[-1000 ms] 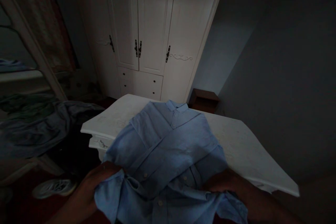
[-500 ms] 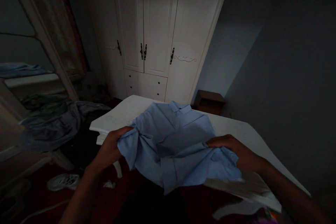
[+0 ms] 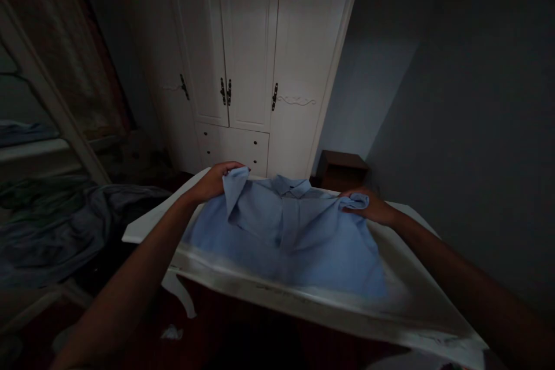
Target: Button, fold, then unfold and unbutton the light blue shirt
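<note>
A light blue button-up shirt (image 3: 281,237) lies on a white table (image 3: 416,306), folded over on itself with the collar at the far side. My left hand (image 3: 212,182) is closed on a corner of the shirt's fabric at the far left, near the collar. My right hand (image 3: 368,205) is closed on another bunch of the fabric at the far right. Both arms reach out across the table.
A white wardrobe (image 3: 255,58) with dark handles and drawers stands behind the table. A small brown nightstand (image 3: 342,167) sits beside it. Dark clothes (image 3: 65,225) are heaped at the left under a ladder-like frame (image 3: 52,104). The room is dim.
Both hands carried the shirt's lower edge from the near side up and over to the collar end, doubling the shirt. The camera view shifted slightly.
</note>
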`<state>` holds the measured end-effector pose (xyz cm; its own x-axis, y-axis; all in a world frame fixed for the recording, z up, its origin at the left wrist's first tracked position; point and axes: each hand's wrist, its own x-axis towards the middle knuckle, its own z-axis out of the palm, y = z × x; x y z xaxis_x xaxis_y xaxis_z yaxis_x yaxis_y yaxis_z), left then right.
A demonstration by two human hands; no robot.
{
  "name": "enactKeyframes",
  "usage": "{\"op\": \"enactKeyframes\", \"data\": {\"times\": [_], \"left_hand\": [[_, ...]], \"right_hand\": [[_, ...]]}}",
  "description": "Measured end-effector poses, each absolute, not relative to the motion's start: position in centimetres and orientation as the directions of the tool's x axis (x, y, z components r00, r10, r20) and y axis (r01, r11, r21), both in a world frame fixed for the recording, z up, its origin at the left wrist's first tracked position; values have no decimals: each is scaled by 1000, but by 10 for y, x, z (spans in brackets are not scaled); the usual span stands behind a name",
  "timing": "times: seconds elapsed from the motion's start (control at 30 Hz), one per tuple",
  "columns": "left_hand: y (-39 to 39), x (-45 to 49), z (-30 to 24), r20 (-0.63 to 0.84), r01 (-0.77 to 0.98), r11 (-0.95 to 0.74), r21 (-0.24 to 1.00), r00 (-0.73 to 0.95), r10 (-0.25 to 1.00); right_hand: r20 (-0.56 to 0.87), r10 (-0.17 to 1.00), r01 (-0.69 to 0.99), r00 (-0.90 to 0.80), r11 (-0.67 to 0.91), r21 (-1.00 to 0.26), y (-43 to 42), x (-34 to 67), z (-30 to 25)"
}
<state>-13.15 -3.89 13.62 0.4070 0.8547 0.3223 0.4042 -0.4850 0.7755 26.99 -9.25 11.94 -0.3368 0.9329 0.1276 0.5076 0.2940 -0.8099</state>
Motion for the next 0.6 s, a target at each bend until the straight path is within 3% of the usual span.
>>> {"op": "enactKeyframes", "data": {"times": [0.17,0.3,0.4,0.5,0.6], "left_hand": [[20,-120,115,210,373,-348,860,364,907],[56,-109,86,83,441,-227,868,322,943],[74,-103,62,-43,522,-129,843,305,952],[83,-104,50,-115,557,-86,826,316,942],[86,-112,57,-151,504,-90,859,418,896]], "right_hand": [[88,981,436,-174,157,-886,-51,283,99],[-49,994,330,-96,-15,-944,-28,290,67],[-164,977,271,-137,-122,-955,-20,294,40],[-199,971,252,-135,-160,-954,-18,301,25],[-146,984,198,-100,-124,-972,-17,311,24]]}}
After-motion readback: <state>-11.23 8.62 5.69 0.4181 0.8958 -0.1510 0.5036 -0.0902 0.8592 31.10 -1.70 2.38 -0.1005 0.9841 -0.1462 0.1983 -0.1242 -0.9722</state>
